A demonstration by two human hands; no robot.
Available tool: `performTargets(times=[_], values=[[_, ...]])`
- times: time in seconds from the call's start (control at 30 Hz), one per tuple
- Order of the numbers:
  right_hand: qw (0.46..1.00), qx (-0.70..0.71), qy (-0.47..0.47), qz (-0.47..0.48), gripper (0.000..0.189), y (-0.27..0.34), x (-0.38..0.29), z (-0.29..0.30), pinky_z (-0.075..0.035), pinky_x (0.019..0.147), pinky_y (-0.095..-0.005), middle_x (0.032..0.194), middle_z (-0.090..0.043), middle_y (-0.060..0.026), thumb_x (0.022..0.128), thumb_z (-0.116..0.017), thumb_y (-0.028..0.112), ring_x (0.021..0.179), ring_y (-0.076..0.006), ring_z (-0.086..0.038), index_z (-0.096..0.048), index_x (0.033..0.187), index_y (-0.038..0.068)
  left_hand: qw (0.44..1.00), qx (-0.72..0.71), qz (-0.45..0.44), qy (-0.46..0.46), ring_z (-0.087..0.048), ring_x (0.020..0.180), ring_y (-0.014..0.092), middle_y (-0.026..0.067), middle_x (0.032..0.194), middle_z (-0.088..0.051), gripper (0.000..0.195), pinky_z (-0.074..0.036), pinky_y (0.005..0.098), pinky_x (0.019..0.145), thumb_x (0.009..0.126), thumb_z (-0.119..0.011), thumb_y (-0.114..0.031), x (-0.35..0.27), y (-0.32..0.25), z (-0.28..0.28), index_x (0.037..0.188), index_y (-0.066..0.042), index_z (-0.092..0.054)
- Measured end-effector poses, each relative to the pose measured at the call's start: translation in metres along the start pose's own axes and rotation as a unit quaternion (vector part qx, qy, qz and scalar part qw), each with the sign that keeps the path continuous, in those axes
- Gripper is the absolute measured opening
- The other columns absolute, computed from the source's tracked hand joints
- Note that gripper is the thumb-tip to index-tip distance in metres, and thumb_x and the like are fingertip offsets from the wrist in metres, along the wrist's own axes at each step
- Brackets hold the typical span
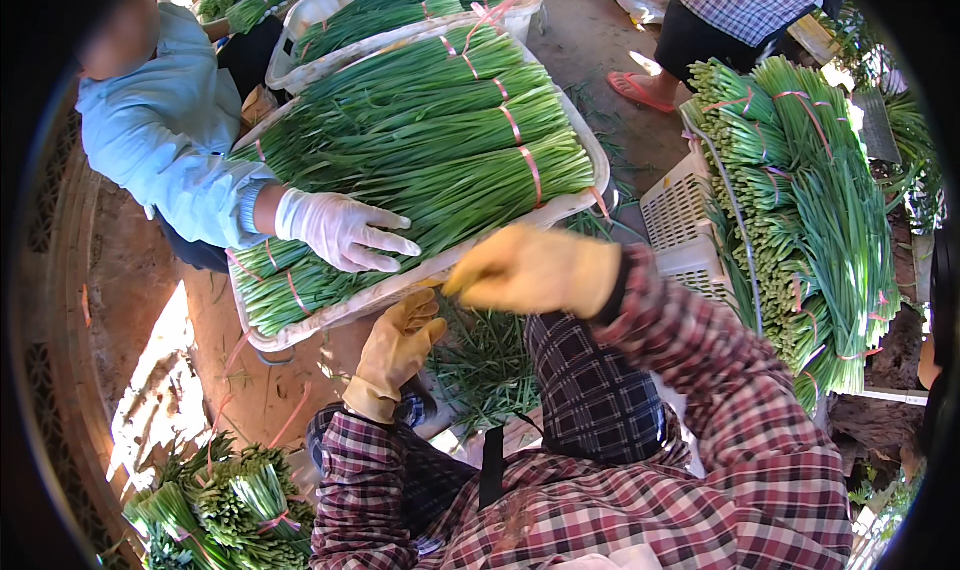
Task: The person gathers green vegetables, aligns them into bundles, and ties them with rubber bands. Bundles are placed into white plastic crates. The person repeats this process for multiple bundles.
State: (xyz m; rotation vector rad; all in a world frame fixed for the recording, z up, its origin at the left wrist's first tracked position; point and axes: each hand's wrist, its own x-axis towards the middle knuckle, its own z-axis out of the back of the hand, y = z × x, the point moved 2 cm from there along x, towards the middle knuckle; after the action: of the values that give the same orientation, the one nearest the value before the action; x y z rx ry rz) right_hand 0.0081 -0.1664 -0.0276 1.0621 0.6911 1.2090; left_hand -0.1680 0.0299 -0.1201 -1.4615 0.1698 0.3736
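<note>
My left hand [397, 348], in a yellow rubber glove, is held palm up with fingers half curled at the near edge of a white plastic crate [360, 303]. Nothing shows in it. My right hand [536, 270], in the same kind of glove, is blurred above the crate's near corner; its fingers are bent, and whether they hold anything cannot be told. Bundles of green garlic chives [420, 165], tied with pink bands, fill the crate. A co-worker's white-gloved hand [345, 228] rests on the chives near the crate's front edge.
Loose green leaves [487, 360] lie on the ground between my knees. At the right, more tied bundles [817, 217] are piled above white slatted crates [679, 202]. Bundles [225, 502] stand at lower left. A second crate [525, 3] is behind. Another person's sandalled foot [645, 89] is at the upper right.
</note>
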Motion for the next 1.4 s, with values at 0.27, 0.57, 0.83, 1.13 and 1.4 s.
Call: performTargets(times=[0.27, 0.57, 0.83, 1.13, 1.4], values=[[0.923, -0.266, -0.203, -0.191, 0.016, -0.072, -0.047, 0.095, -0.054, 0.074, -0.0361, 0.088, -0.072, -0.0103, 0.083, -0.076, 0.017, 0.081, -0.0238, -0.069, -0.073, 0.093, 0.005, 0.977, 0.033, 0.004, -0.212, -0.062, 0.087, 0.012, 0.0043, 0.103, -0.072, 0.026, -0.050, 0.0258, 0.078, 0.095, -0.064, -0.009, 0.019, -0.031, 0.012, 0.118, 0.001, -0.071], [0.881, -0.339, -0.213, -0.251, 0.021, -0.101, -0.030, 0.096, -0.052, 0.077, -0.0459, 0.090, -0.071, -0.0114, 0.080, -0.080, 0.024, 0.089, -0.0332, -0.068, -0.070, 0.086, 0.007, 0.954, 0.190, 0.004, -0.232, -0.070, 0.091, 0.031, 0.0212, 0.104, -0.072, 0.040, -0.052, 0.0369, 0.084, 0.086, -0.060, -0.012, 0.023, -0.019, 0.041, 0.123, 0.003, -0.065], [0.942, -0.242, -0.222, -0.073, 0.017, -0.056, -0.044, 0.046, -0.053, 0.079, -0.0436, 0.089, -0.068, -0.0081, 0.082, -0.077, 0.016, 0.088, -0.0311, -0.066, -0.075, 0.098, 0.010, 0.974, 0.122, 0.011, -0.189, -0.065, 0.089, 0.016, 0.0100, 0.103, -0.072, 0.042, -0.053, 0.0292, 0.075, 0.090, -0.062, -0.011, 0.014, -0.036, 0.046, 0.129, 0.004, -0.062], [0.891, -0.337, -0.302, 0.030, 0.014, -0.086, -0.021, 0.021, -0.050, 0.082, -0.0431, 0.092, -0.064, -0.0024, 0.081, -0.074, 0.013, 0.090, -0.0279, -0.064, -0.075, 0.093, 0.019, 0.975, 0.084, 0.036, -0.204, -0.064, 0.088, 0.015, 0.0101, 0.106, -0.069, 0.042, -0.052, 0.0276, 0.074, 0.089, -0.065, -0.011, 0.012, -0.031, 0.049, 0.127, 0.006, -0.061], [0.783, 0.351, -0.513, -0.031, 0.005, -0.134, -0.047, 0.055, -0.055, 0.073, -0.0299, 0.089, -0.070, -0.0030, 0.097, -0.067, 0.006, 0.078, -0.0144, -0.066, -0.069, 0.102, 0.007, 0.976, 0.090, 0.037, -0.195, -0.064, 0.091, 0.015, 0.0105, 0.107, -0.069, 0.039, -0.054, 0.0280, 0.078, 0.090, -0.064, -0.009, 0.016, -0.034, 0.049, 0.126, 0.005, -0.061]])
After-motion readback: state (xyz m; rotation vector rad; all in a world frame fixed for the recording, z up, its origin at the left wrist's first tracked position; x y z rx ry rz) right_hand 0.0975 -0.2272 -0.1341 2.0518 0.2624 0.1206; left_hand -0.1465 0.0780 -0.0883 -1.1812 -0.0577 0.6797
